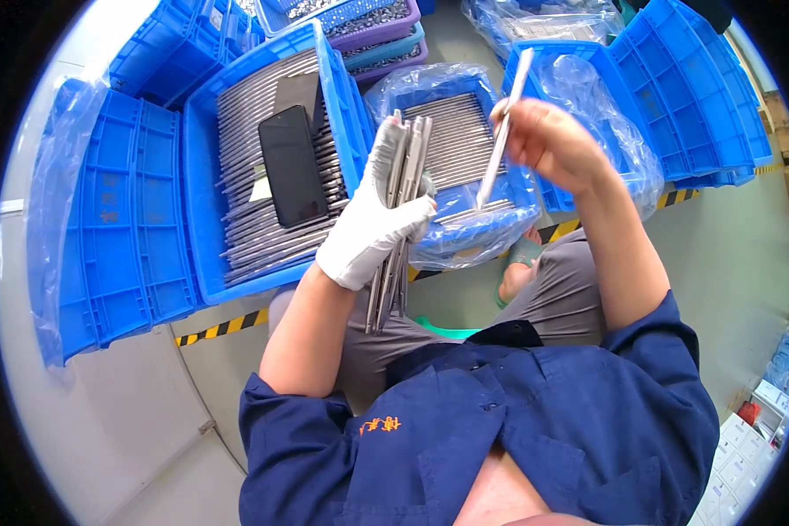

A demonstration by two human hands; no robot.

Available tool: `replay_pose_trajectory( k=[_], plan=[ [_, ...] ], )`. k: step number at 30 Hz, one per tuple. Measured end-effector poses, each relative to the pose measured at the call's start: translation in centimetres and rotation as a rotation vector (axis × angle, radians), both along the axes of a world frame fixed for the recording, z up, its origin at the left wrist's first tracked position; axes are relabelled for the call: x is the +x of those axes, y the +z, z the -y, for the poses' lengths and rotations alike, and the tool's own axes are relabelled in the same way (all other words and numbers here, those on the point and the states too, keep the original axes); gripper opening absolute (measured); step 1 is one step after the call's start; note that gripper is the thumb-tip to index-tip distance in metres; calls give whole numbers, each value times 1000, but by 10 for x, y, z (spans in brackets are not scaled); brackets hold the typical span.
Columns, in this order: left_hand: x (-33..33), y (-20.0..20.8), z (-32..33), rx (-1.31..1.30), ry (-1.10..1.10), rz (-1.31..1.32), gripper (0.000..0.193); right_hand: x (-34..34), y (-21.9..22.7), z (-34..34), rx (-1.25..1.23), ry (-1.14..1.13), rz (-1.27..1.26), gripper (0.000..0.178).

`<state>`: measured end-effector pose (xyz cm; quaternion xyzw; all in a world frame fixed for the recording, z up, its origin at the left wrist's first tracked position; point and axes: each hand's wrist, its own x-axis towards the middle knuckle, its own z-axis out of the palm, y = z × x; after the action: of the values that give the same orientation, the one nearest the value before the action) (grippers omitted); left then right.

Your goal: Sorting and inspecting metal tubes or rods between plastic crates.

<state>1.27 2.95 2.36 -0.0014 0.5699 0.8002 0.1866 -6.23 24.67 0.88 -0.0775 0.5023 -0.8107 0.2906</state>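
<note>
- A large blue bin at left held close-ranked metal bars, a dark phone-like slab lying on top.
- A smaller blue bin stood at center, clear plastic around its rim, its rows of bars running left to right.
- A white-gloved left hand curled firmly around a bundle over that bin's left side.
- A bare right hand, fingers nearly closed, pinched a single bar over the right side, its long axis near to far, crosswise to the rows; contact below could not be told.
</note>
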Motion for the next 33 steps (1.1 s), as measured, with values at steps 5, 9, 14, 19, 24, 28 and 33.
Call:
replay_pose_trajectory(
  k=[5, 9, 14, 19, 24, 28, 33],
  plan=[
    [-6, -12, 7, 133, 1, 153, 54, 38, -4, 41, 16, 344, 189, 20],
    [-3, -18, 2, 15, -10, 277, 33, 46, -13, 51, 2, 500, 316, 18],
    [-4, -17, 14, 11, 33, 211, 29, 70, -12, 56, 299, 581, -89, 26],
    [-17, 6, 39, 557, 92, 69, 11, 103, 12, 45, 527, 713, -277, 23],
    [-14, 17, 42, 612, 426, -31, 10, 103, -11, 21, 170, 61, 158, 18],
    [-10, 17, 22, 610, 504, -155, 15, 79, -49, 52, -311, -254, 495, 22],
    [16, 18, 0, 463, 702, -410, 7, 84, -29, 98, -418, -135, 540, 28]
  ],
)
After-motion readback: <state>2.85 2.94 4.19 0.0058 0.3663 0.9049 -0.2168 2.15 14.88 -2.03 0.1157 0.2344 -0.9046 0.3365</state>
